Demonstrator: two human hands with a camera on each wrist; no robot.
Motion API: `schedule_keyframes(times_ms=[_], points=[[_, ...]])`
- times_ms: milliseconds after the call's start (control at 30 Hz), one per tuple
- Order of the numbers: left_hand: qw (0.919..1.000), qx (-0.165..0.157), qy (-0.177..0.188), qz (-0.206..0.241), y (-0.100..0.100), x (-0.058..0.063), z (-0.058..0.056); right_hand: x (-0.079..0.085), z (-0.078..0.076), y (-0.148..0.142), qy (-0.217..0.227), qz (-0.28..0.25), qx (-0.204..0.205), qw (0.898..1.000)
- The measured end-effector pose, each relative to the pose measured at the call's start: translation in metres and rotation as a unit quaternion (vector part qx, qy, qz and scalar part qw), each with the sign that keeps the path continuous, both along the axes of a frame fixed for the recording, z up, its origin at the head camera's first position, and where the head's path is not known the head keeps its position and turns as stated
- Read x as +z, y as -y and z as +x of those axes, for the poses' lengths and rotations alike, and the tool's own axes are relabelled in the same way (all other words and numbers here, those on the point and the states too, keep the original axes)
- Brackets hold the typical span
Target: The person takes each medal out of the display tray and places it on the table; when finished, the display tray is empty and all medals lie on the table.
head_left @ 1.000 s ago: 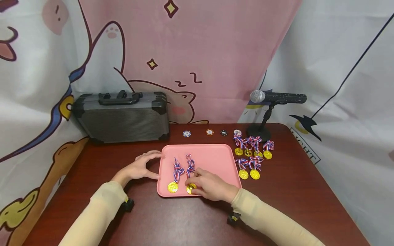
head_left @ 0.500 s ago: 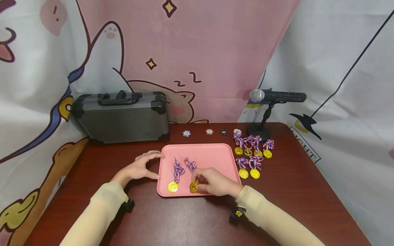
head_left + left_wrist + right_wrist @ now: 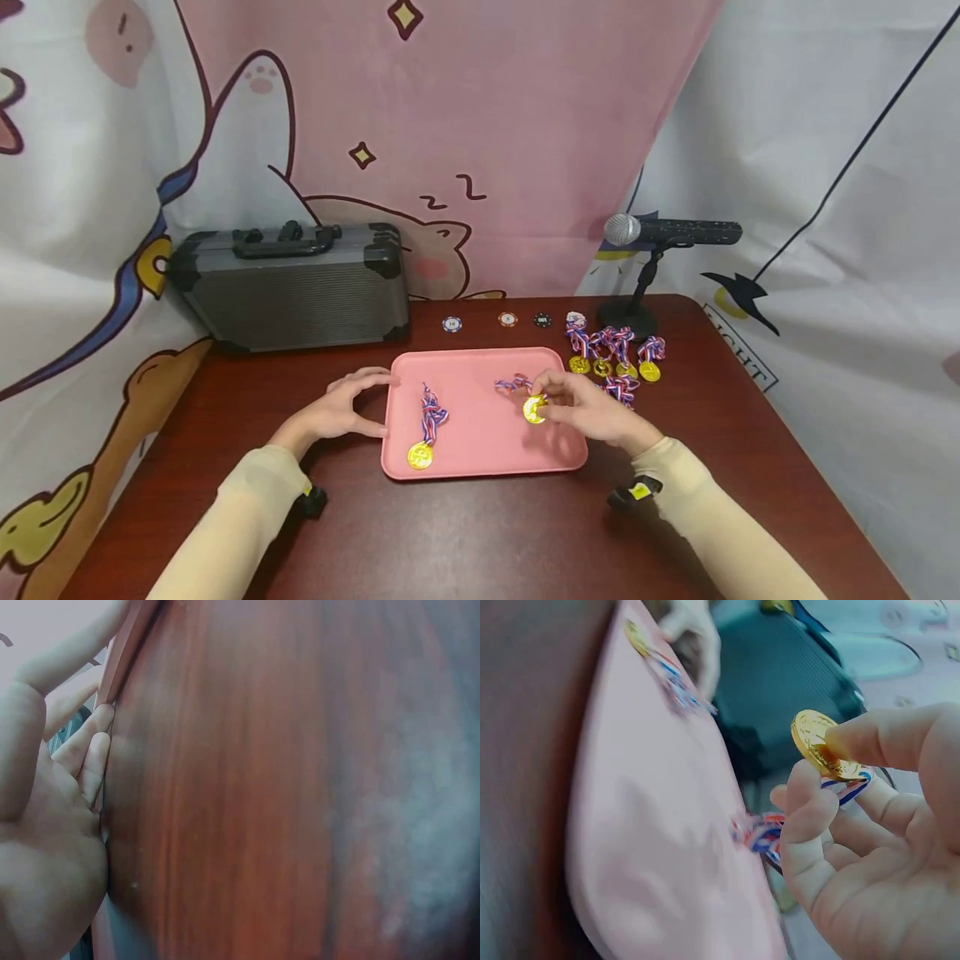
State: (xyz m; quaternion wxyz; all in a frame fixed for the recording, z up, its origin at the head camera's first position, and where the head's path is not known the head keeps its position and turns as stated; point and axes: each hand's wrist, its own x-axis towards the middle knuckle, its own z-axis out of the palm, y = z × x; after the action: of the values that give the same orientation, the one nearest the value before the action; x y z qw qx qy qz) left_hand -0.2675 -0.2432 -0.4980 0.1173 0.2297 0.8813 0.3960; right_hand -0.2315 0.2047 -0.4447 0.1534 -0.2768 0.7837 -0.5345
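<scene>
My right hand (image 3: 592, 408) pinches a gold medal (image 3: 534, 409) between thumb and fingers, over the right part of a pink tray (image 3: 480, 433). Its red, white and blue ribbon trails to the left, as the right wrist view shows beside the raised medal (image 3: 821, 742). Another gold medal (image 3: 420, 456) lies on the tray's left side, its bunched ribbon (image 3: 431, 414) stretching away from me. With thumb and fingers spread apart, my left hand (image 3: 337, 408) touches the tray's left edge. The left wrist view has that hand (image 3: 52, 847) low beside the tabletop.
Several medals (image 3: 602, 367) with ribbons lie right of the tray, partly behind my right hand. A microphone (image 3: 667, 232) on a stand is at the back right. A grey case (image 3: 292, 296) stands at the back left. Poker chips (image 3: 507, 319) lie behind the tray.
My right hand has lifted the medal from the tray's middle and carried it rightward and away from me, ribbon trailing. My left hand has stayed at the tray's left edge.
</scene>
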Motion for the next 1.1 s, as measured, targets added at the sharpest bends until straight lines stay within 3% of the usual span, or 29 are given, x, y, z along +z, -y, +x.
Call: schedule_keyframes(times_ms=[100,267,433,567,733,900,1100], points=[[1.0,0.003,0.004,-0.001,0.0,0.0,-0.001,0.009,-0.003,-0.027,0.009,-0.008,-0.04,0.999],[0.9999,0.004,0.009,-0.005,0.0,0.0,-0.001,0.023,-0.008,-0.078,-0.034,0.015,-0.094,0.995],[1.0,-0.005,-0.007,0.001,0.003,0.0,-0.001,0.036,-0.009,-0.124,-0.091,0.088,-0.153,0.98],[0.9999,-0.009,-0.012,0.003,0.004,-0.001,-0.001,0.036,-0.006,-0.152,-0.115,0.156,-0.179,0.964],[1.0,-0.005,-0.004,0.002,0.004,0.0,-0.001,0.021,-0.001,-0.168,-0.141,0.225,-0.165,0.95],[1.0,0.0,0.006,0.003,0.003,-0.001,0.0,0.0,0.007,-0.164,-0.181,0.268,-0.13,0.937],[1.0,0.0,0.003,0.003,0.001,-0.001,-0.002,-0.013,0.008,-0.159,-0.202,0.3,-0.091,0.928]])
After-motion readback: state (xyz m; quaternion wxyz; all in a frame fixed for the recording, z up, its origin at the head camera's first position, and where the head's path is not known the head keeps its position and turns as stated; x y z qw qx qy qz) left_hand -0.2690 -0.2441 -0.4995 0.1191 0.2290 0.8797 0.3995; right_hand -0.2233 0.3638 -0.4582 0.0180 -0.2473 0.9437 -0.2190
